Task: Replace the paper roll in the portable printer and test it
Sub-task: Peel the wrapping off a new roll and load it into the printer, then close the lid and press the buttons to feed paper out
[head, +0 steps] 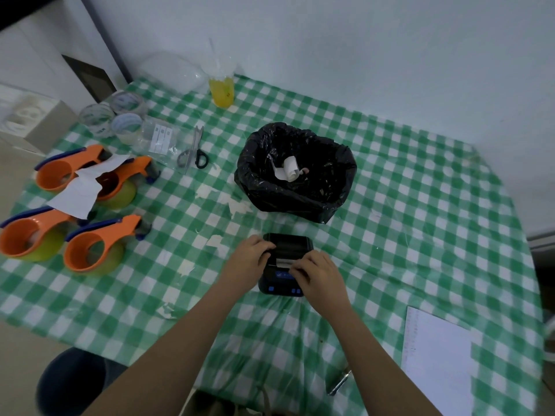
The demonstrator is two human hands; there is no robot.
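Note:
A small black portable printer (289, 244) with blue buttons lies on the green checked tablecloth (420, 205), near the front middle. A white strip of paper (283, 262) shows at its slot. My left hand (250, 259) grips the printer's left side, fingers over its top edge. My right hand (318, 274) rests on the printer's right front, fingertips pressing at the paper strip. A curled piece of white paper (288, 169) lies inside the black bin bag (295, 172) behind the printer.
Several orange tape dispensers (90, 247) and a white sheet sit at the left. Scissors (193, 151), tape rolls (123, 115) and a yellow drink cup (222, 88) stand farther back. A white notepad (435, 361) lies at the right front, with a small metal object (339, 382) beside it.

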